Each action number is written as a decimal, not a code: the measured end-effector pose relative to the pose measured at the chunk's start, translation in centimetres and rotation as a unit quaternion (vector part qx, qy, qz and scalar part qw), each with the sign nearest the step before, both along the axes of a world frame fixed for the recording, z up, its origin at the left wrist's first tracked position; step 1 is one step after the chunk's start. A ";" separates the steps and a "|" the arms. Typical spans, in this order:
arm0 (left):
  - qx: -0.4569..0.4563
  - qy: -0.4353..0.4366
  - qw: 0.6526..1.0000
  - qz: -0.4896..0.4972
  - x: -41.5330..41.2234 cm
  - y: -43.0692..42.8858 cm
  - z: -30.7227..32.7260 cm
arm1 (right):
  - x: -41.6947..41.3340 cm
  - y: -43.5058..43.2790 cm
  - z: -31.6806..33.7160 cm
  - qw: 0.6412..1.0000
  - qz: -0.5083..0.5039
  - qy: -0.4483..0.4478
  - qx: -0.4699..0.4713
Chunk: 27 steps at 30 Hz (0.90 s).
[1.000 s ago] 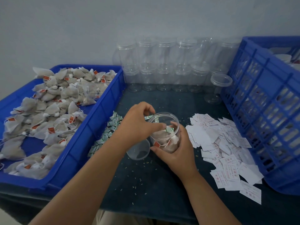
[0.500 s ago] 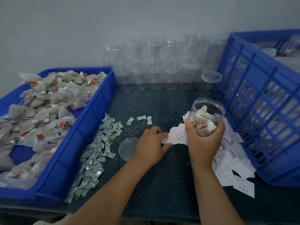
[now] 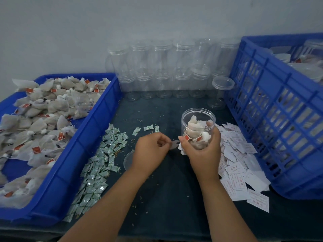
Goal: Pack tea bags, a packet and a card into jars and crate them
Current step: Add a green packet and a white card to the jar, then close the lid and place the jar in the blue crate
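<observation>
Clear plastic jar of tea bags (image 3: pixel 197 119) is up off the dark bench (image 3: pixel 166 198) now — our right grip (image 3: pixel 202 149) wraps it, left grip (image 3: pixel 150 151) pinches a blurry white paper card (image 3: pixel 174 144) just beside it. Card goes in next, we reckon.

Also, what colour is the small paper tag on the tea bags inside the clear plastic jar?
The small paper tag is orange-red; the head view shows it.

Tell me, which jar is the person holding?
The lidless jar with tea bags inside, gripped in the right hand. The jars stacked by the wall are empty, and no hand touches them.
</observation>
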<state>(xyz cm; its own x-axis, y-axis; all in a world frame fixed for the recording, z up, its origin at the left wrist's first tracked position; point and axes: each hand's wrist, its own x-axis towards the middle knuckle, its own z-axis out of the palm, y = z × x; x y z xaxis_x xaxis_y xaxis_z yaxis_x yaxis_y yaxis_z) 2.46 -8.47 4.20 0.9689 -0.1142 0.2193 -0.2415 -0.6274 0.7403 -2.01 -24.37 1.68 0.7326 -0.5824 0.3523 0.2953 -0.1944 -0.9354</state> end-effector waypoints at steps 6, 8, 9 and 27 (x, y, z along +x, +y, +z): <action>-0.180 0.063 0.981 0.035 -0.2 1.2 2.7 | -0.3 0.2 0.5 1.000 0.026 0.010 -0.006; -0.208 -0.001 0.976 0.071 -0.4 1.6 4.1 | -0.4 0.2 0.6 0.999 0.039 0.012 -0.013; -0.211 -0.055 0.973 0.076 -0.7 1.7 4.8 | -0.5 0.3 0.6 0.999 0.049 0.014 -0.020; 0.188 -0.002 0.981 0.037 -0.8 6.4 2.9 | -1.0 1.1 0.5 0.990 0.129 0.018 -0.057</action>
<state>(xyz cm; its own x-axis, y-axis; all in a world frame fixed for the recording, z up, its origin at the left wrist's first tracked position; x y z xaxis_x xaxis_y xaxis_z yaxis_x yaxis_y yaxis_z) 1.71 -2.08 7.08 0.9770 -0.1162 0.1787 -0.1865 -0.8722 0.4523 -2.96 -23.25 2.22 0.8653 -0.3312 0.3763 0.3160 -0.2224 -0.9223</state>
